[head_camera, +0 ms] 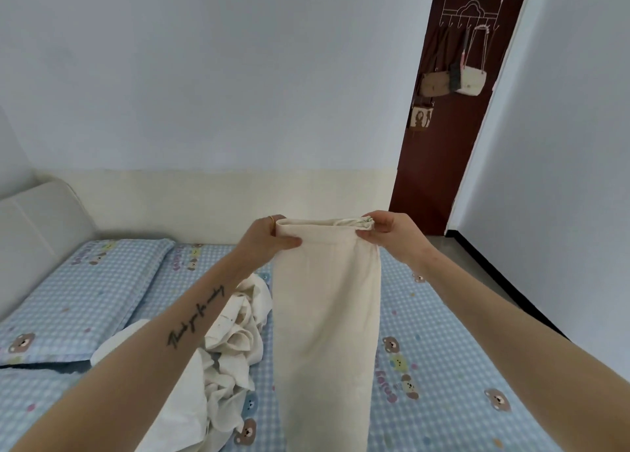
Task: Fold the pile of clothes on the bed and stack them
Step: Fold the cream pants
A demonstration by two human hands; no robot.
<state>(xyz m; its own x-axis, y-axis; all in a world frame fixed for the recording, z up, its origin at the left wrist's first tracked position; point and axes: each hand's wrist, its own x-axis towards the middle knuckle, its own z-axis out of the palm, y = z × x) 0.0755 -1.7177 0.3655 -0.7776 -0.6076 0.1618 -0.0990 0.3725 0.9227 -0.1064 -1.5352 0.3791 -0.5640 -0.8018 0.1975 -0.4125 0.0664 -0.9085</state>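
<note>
Here, cream garment [327,315] (plain) hangs.

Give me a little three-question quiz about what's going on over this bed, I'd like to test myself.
1. True or false: both hands grip the top edge of the cream garment.
2. Where does the unfolded pile of white clothes lie? A) under the left forearm, on the bed; B) on the floor by the door; C) on the pillow.
3. Fill in: the cream garment hangs ____ from the hands, not spread flat.

Key
1. True: the left hand pinches the left corner and the right hand pinches the gathered right corner.
2. A.
3. Down.
</note>
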